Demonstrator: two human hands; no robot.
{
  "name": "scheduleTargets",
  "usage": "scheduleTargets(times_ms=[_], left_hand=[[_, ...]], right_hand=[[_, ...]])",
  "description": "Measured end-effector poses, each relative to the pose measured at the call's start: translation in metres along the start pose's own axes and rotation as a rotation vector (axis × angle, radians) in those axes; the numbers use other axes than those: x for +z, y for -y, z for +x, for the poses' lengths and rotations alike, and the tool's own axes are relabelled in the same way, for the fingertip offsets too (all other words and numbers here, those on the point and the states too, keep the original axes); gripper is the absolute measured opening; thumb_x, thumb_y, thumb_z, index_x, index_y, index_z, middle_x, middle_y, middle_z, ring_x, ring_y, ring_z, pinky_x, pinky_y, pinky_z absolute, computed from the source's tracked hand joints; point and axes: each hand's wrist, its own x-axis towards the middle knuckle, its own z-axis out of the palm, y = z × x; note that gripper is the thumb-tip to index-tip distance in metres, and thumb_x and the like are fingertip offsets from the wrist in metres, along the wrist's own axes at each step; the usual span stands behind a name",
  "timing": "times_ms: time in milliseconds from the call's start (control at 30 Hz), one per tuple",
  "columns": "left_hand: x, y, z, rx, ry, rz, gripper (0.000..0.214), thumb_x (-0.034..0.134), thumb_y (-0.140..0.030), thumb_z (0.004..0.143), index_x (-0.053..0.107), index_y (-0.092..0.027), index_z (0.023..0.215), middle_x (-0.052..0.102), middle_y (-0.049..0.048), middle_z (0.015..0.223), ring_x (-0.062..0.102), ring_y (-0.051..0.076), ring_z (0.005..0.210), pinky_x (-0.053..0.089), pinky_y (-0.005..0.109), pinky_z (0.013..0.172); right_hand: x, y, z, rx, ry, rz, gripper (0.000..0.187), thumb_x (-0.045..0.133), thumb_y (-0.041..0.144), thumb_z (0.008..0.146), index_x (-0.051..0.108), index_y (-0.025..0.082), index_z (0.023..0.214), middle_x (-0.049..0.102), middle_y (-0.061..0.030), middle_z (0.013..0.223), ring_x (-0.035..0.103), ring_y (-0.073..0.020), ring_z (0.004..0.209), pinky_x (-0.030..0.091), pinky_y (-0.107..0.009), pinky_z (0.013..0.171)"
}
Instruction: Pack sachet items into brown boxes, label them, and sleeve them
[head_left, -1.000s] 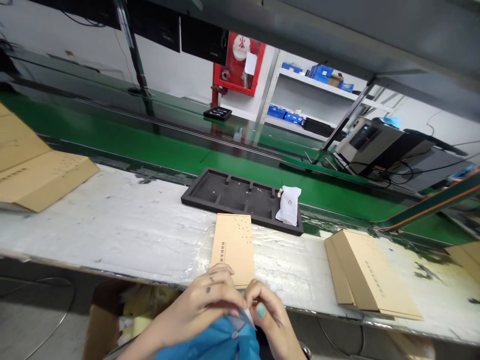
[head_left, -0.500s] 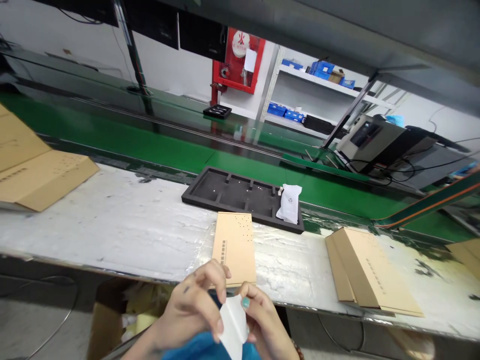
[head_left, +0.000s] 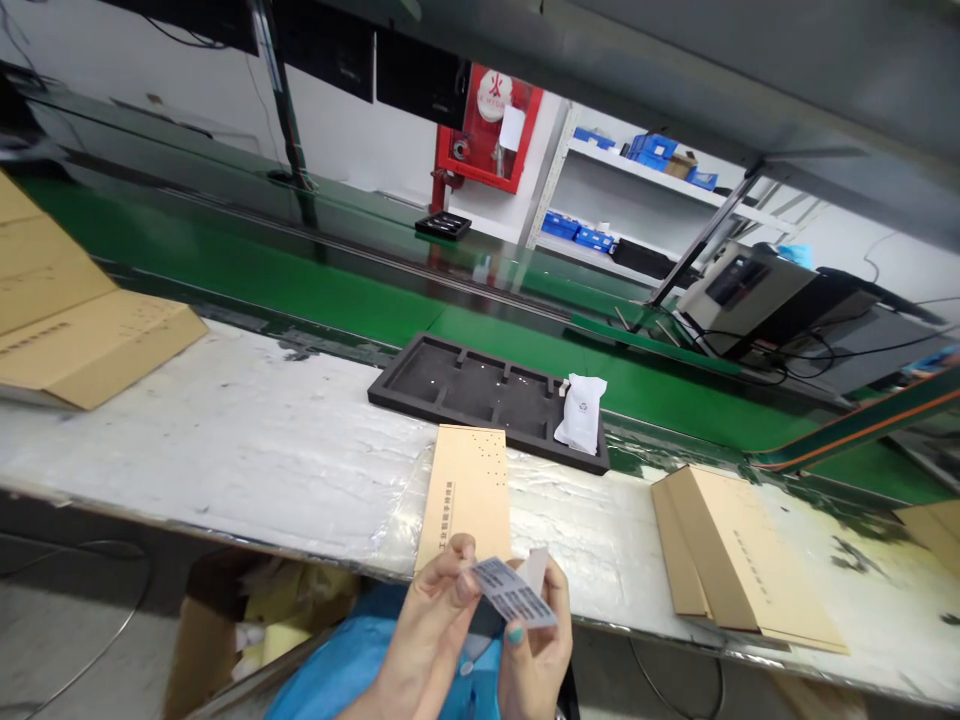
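Low in the middle of the view, my left hand [head_left: 427,625] and my right hand [head_left: 534,640] pinch a small white barcode label [head_left: 514,592] between their fingertips, with a strip of backing paper [head_left: 537,566] standing up behind it. Just beyond the hands a flat brown cardboard box [head_left: 465,490] lies on the white bench top [head_left: 240,450]. Behind that box sits a black foam tray [head_left: 480,395] holding a white pouch [head_left: 581,425] in its right-hand compartment.
A stack of flat cardboard boxes [head_left: 739,555] lies to the right and larger ones [head_left: 71,300] to the left. A green conveyor belt [head_left: 300,290] runs behind the bench. A grey machine [head_left: 739,295] with cables stands at the back right. Blue cloth [head_left: 352,665] covers my lap.
The hands rose from my lap and peeled a label free; it now shows its printed barcode face, with the backing paper behind it. The view shifted slightly.
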Motion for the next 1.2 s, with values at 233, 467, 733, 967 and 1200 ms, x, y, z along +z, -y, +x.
scheduleTargets(times_ms=[233,467,733,967,1200], left_hand=[[-0.047,0.001,-0.023,0.238,-0.105,0.540,0.037,0.064,-0.027,0.095,0.066,-0.028,0.132,0.060,0.0086,0.117,0.066,0.020,0.100,0.059,0.031,0.089],[-0.117,0.025,0.012,0.430,0.420,1.103,0.081,0.073,-0.013,0.086,0.035,-0.036,0.153,0.013,0.0142,0.167,0.046,0.035,0.139,0.050,0.051,0.106],[-0.124,0.024,0.030,0.712,0.572,1.043,0.058,0.044,0.002,0.092,0.047,-0.022,0.145,0.057,0.0157,0.145,0.059,0.022,0.129,0.052,0.039,0.105],[-0.096,-0.034,0.023,0.852,0.381,0.792,0.053,0.067,-0.023,0.091,0.051,-0.014,0.141,0.074,0.0139,0.119,0.072,0.021,0.108,0.057,0.025,0.094],[-0.071,-0.049,0.017,0.753,0.127,0.677,0.061,0.076,-0.021,0.084,0.049,-0.017,0.138,0.066,0.0146,0.122,0.067,0.024,0.114,0.059,0.033,0.095]], right_hand=[[-0.024,0.006,0.006,-0.076,-0.191,-0.124,0.025,0.086,0.034,0.077,0.071,0.019,0.091,0.070,-0.0043,0.084,0.064,-0.0202,0.079,0.051,-0.031,0.075],[-0.042,0.012,0.041,0.260,-0.045,0.060,0.029,0.079,0.039,0.083,0.069,0.022,0.105,0.073,-0.0041,0.106,0.065,-0.0217,0.105,0.047,-0.040,0.102],[-0.029,0.006,0.024,0.481,0.090,0.283,0.028,0.085,0.044,0.076,0.076,0.027,0.096,0.074,-0.0037,0.104,0.067,-0.0227,0.105,0.048,-0.042,0.104],[-0.033,0.087,0.014,0.276,0.104,-0.114,0.031,0.086,0.050,0.072,0.077,0.027,0.090,0.072,-0.0078,0.100,0.065,-0.0282,0.100,0.045,-0.045,0.101],[0.006,0.135,0.041,-0.023,0.355,-0.540,0.023,0.079,0.041,0.081,0.072,0.022,0.071,0.063,-0.0057,0.088,0.056,-0.0247,0.096,0.019,-0.048,0.119]])
